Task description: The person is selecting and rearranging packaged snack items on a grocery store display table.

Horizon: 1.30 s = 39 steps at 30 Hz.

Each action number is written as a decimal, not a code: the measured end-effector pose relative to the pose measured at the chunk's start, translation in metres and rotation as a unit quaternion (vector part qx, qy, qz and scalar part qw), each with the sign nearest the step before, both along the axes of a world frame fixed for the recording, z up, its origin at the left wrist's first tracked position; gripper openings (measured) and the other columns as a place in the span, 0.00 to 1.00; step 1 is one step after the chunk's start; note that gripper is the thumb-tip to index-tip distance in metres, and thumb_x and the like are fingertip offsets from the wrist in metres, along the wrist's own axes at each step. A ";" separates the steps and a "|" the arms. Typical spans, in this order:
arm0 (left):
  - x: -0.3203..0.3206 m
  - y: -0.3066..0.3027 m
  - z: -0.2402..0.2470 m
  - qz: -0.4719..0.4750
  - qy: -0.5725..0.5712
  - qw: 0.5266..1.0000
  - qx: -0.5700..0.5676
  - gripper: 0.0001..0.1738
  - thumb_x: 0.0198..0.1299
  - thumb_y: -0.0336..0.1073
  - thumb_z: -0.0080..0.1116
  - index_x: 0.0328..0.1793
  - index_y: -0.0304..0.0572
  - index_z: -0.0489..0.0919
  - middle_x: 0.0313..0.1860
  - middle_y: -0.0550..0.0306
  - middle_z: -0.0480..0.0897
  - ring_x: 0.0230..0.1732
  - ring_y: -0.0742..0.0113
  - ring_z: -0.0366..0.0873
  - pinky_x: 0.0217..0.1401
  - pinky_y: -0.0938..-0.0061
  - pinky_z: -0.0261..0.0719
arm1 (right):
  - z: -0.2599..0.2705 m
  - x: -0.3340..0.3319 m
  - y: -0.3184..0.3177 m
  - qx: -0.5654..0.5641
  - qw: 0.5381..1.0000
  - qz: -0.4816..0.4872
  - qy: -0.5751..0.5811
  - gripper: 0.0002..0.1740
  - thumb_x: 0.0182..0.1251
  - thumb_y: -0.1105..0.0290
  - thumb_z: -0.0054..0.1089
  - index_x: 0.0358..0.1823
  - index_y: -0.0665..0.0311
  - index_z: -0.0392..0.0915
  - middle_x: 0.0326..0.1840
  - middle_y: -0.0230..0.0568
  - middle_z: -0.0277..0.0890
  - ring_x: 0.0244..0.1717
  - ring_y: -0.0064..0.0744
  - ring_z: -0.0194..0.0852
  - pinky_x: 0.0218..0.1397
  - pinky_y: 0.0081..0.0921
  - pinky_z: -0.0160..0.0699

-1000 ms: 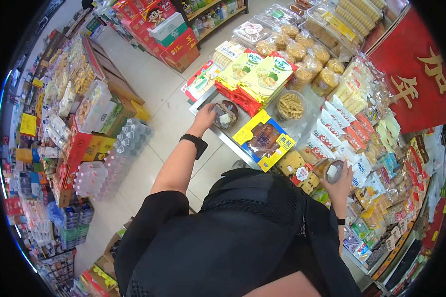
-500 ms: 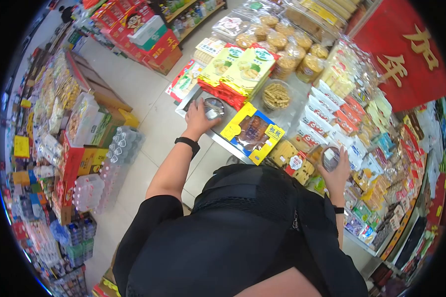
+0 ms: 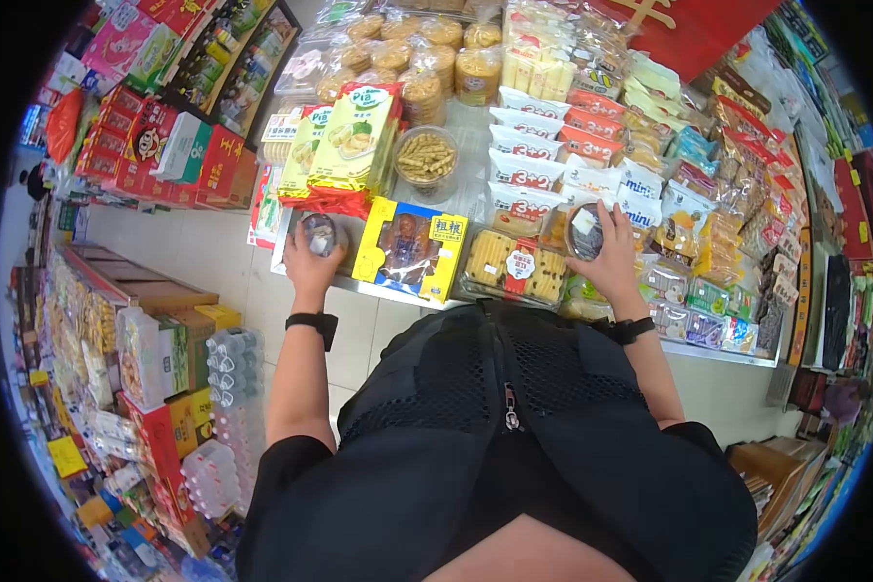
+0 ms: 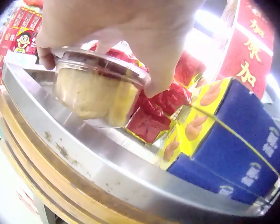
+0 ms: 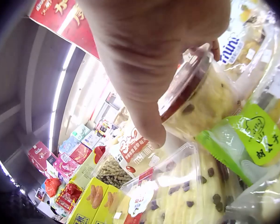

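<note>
Head view: left of the yellow box (image 3: 409,247) the left hand (image 3: 310,267) clasps a clear tub (image 3: 318,233) from above, already down at the steel shelf (image 4: 84,154) yet unreleased, while right of that box the right hand (image 3: 611,262) clasps a second tub (image 3: 585,231) above packets (image 3: 669,291).

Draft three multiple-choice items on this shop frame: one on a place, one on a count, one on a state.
1. Where is the left tub, gripped by the left hand?
A. at the steel ledge beside the yellow box
B. on the floor
C. on a high shelf

2. How many tubs do the two hands hold?
A. none
B. one
C. two

3. The right tub, in the right hand, is:
A. empty
B. lidded and filled
C. crushed flat

Key:
1 A, the left wrist view shows it at the ledge by the box.
2 C, each hand grips one.
3 B, its lid is on, with pale food inside.
</note>
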<state>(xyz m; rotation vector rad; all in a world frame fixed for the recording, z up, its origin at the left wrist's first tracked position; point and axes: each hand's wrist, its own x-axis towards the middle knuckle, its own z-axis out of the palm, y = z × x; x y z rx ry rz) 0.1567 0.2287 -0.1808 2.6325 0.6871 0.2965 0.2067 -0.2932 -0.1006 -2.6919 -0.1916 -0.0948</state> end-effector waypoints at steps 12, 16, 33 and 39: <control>-0.051 -0.027 0.051 0.027 -0.202 0.979 -0.025 0.52 0.44 0.43 0.78 0.75 0.36 0.65 0.74 0.26 0.61 0.75 0.34 0.58 0.76 0.49 0.57 | 0.020 0.006 0.008 0.064 0.995 0.002 -0.079 0.61 0.39 0.59 0.84 0.78 0.55 0.58 0.78 0.54 0.54 0.77 0.59 0.49 0.77 0.51 0.53; -0.055 -0.067 0.104 -0.011 -0.244 0.969 -0.025 0.52 0.44 0.42 0.78 0.75 0.37 0.64 0.75 0.29 0.60 0.76 0.36 0.57 0.77 0.50 0.56 | 0.043 0.013 0.032 0.089 0.991 0.052 -0.087 0.61 0.38 0.60 0.84 0.77 0.56 0.59 0.78 0.53 0.54 0.77 0.58 0.50 0.77 0.50 0.53; -0.021 -0.109 0.115 -0.263 -0.123 0.942 -0.171 0.78 0.32 0.45 0.86 0.83 0.33 0.40 0.81 0.31 0.48 0.83 0.41 0.45 0.81 0.53 0.50 | 0.100 0.043 0.182 0.193 0.878 0.433 -0.061 0.62 0.36 0.53 0.84 0.77 0.53 0.60 0.77 0.49 0.57 0.79 0.56 0.50 0.76 0.50 0.54; -0.037 -0.108 0.094 -0.172 -0.150 0.769 -0.597 0.68 0.52 0.44 0.76 0.84 0.37 0.34 0.83 0.36 0.45 0.83 0.50 0.46 0.81 0.60 0.49 | 0.096 0.038 0.218 0.138 0.865 0.479 -0.061 0.60 0.41 0.49 0.82 0.78 0.54 0.59 0.78 0.49 0.55 0.80 0.57 0.48 0.78 0.49 0.52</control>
